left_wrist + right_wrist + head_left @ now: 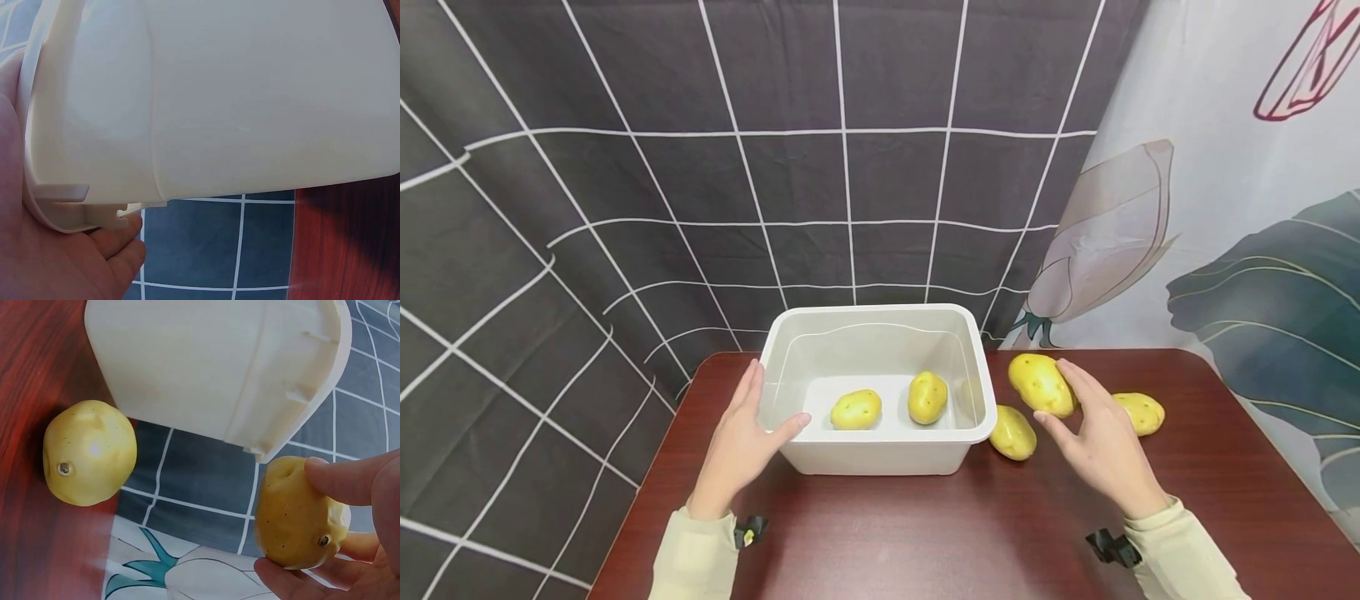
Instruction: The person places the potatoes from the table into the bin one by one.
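Note:
A white plastic bin stands on the table with two yellow potatoes inside, one lying left of centre and the other towards the right. My left hand holds the bin's left rim, its thumb over the edge and its fingers along the outside, as the left wrist view shows. In my right hand a potato is pinched between thumb and fingers, raised off the table to the right of the bin. Below it, another potato lies close to the bin's right wall.
One more potato lies on the table beyond my right hand, partly hidden by it. The reddish-brown table reaches back to a dark curtain with a white grid. A pale curtain with a flower print hangs at the right.

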